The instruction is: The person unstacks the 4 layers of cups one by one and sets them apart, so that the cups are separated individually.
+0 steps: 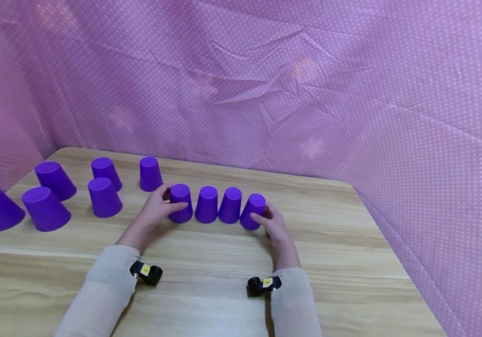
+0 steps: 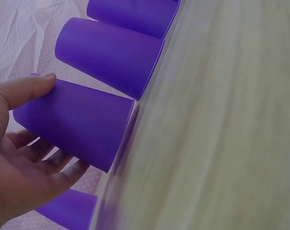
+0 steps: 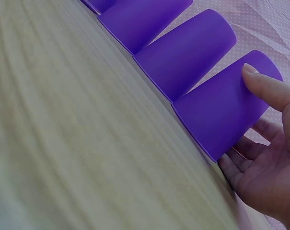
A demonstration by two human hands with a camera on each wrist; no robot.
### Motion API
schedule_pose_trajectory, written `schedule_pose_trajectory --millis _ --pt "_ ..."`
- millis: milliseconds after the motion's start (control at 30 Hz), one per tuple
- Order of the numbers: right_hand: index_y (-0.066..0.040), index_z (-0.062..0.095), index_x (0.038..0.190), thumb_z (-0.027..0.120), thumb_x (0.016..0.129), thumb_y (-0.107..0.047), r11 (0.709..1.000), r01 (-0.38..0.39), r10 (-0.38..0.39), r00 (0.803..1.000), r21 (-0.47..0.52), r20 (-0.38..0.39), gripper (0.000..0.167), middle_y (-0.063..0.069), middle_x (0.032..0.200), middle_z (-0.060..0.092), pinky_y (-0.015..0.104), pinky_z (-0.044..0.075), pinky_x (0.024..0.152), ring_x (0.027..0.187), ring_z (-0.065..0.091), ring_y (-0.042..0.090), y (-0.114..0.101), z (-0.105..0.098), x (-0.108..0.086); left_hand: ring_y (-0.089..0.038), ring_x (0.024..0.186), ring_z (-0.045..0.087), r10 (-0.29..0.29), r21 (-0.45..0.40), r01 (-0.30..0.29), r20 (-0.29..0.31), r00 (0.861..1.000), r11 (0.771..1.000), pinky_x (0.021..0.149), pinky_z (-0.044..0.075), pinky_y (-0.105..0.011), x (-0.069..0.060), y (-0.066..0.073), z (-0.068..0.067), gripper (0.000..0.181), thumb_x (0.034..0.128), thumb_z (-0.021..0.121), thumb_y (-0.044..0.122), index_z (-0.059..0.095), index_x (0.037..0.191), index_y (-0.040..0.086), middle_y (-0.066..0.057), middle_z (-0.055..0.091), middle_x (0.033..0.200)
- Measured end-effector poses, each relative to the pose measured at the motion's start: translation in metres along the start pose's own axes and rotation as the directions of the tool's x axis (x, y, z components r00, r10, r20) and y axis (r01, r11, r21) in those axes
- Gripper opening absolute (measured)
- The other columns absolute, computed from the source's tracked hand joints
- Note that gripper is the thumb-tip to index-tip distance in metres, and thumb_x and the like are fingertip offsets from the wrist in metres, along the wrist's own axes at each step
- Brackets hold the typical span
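Cups [image 1: 206, 205], purple, tapered, plastic-looking, stood mouth-down on the pale wood-grain table [image 1: 207, 281] before me, probably for stability, half-curled left hand [image 1: 155, 209] and right hand [image 1: 276, 226] gripping one row's left-end cup [image 1: 180, 195] and right-end cup [image 1: 255, 204], thumbs opposing fingers.

Two forearms [image 1: 102, 290], extended forward. Left hand [image 1: 157, 208], gripping, thumb [image 2: 32, 88] opposite curved fingers [image 2: 72, 177]. Right hand [image 1: 275, 224], gripping, likewise posed.

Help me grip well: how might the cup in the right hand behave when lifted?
The cup in the right hand looks stiff, its wall undented beside the thumb. It probably won't tip easily, its wider end being down. Its smooth surface may slip.
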State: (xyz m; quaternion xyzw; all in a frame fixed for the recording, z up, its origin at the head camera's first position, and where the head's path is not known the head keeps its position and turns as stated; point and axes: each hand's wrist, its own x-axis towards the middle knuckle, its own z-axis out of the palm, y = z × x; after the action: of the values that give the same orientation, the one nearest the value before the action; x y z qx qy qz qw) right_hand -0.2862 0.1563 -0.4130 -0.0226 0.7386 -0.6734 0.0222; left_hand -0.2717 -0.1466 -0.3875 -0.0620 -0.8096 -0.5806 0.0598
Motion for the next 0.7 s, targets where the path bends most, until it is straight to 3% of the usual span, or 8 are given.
schedule_pose_trajectory --millis 367,700 --pt "-0.005 0.049 0.117 0.068 0.073 -0.012 1.000 -0.007 0.007 1.000 -0.012 -0.003 0.049 0.014 0.110 0.052 0.045 0.026 0.094 0.104 0.045 0.027 0.000 0.000 -0.001 -0.032 0.112 0.035 -0.078 -0.019 0.077 -0.016 0.997 0.997 0.094 0.030 -0.043 -0.018 0.017 -0.019 0.072 0.0752 0.067 0.025 0.028 0.129 -0.001 -0.022 0.039 0.121" --pt "-0.003 0.046 0.120 0.066 0.074 -0.009 1.000 -0.012 0.011 1.000 0.006 0.017 0.050 0.016 0.111 0.051 0.043 0.027 0.094 0.104 0.044 0.027 0.000 -0.001 0.000 -0.035 0.114 0.034 -0.038 0.032 0.039 -0.038 0.999 0.999 0.092 0.031 -0.048 -0.037 0.035 -0.044 0.071 0.0753 0.067 0.027 0.030 0.129 0.000 -0.023 0.039 0.123"
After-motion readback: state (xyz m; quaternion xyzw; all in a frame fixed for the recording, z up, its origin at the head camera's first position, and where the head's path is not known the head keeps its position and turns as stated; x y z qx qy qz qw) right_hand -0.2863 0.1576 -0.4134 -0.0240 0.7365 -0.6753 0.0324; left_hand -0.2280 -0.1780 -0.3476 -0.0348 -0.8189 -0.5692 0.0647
